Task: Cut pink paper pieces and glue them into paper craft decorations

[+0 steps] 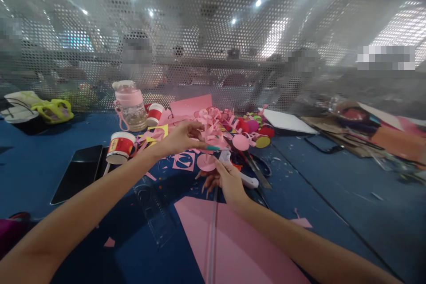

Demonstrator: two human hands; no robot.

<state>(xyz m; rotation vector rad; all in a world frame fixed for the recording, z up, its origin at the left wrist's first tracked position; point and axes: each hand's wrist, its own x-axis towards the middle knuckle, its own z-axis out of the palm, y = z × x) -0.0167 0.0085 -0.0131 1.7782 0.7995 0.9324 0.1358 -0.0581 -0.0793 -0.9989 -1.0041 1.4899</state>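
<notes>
Over the middle of the blue table, my right hand (229, 182) pinches the edge of a round pink paper piece (207, 162). My left hand (184, 136) is just above it, its fingers bent and closed around the upper part of the same pink piece, which looks like a strip rising from the disc. A teal tip shows at the left hand's fingers. Beneath my hands a large pink sheet (233, 239) lies on the table, with a clear stick (212, 230) across it. A white-handled tool (249, 181) lies right of my right hand.
Behind my hands is a heap of pink paper pieces (216, 117). At left stand a bottle (130, 108), a red-and-white cup (120, 147) and a black phone (78, 173). A clear ruler (155, 213) lies in front. A white board (288, 122) and cardboard (336, 135) are at right.
</notes>
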